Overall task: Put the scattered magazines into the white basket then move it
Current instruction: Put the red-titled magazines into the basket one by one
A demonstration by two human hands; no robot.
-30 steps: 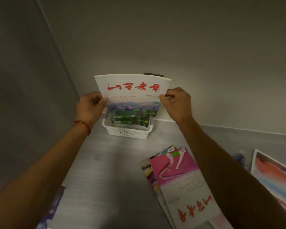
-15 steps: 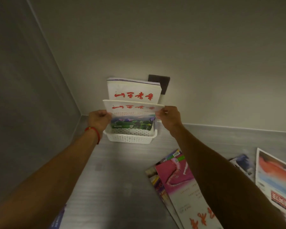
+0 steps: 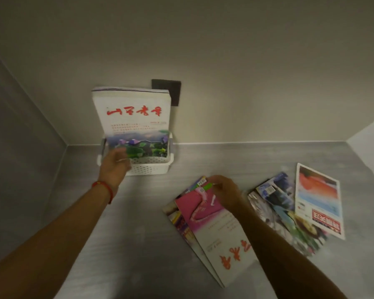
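Head view: the white basket [image 3: 148, 168] stands at the back left corner of the grey surface [image 3: 138, 234], magazines [image 3: 134, 117] upright inside. The left hand [image 3: 115, 164] hovers loosely open beside it. The right hand [image 3: 225, 193] pinches the top edge of the pink magazine [image 3: 205, 214]; more scattered magazines [image 3: 289, 212] lie near the right edge.

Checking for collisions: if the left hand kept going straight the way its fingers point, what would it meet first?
Probably the magazines standing in the white basket; the left hand is already at its front rim, though blur obscures contact.
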